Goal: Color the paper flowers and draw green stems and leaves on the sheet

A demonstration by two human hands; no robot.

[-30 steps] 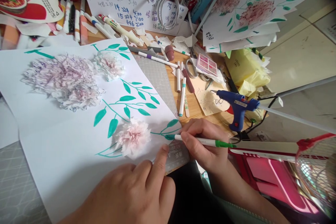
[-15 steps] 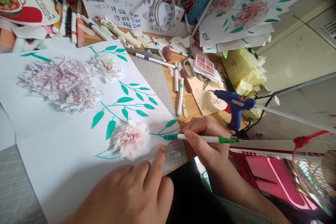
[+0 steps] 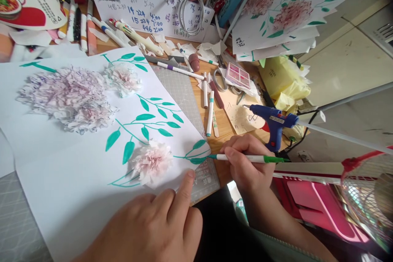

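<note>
A large white sheet [image 3: 76, 188] lies in front of me with pink tissue-paper flowers [image 3: 152, 161] glued on and green painted stems and leaves [image 3: 144, 117]. My left hand [image 3: 153, 225] presses the sheet's near edge, its index finger stretched out beside the small flower. My right hand [image 3: 248, 163] is closed on a green marker [image 3: 248, 158]. The marker's tip sits just off the sheet's right corner, next to a fresh green leaf [image 3: 198, 159].
A blue glue gun [image 3: 273, 123] stands right behind my right hand. Loose markers [image 3: 210, 112], scissors [image 3: 222, 82] and paper scraps litter the wooden desk. A stack of finished flower sheets [image 3: 282, 12] lies at the back right. A grey cutting mat [image 3: 181, 90] sits under the sheet.
My right hand drew the marker rightward, so its tip left the leaf at the sheet's corner. The left hand stayed put.
</note>
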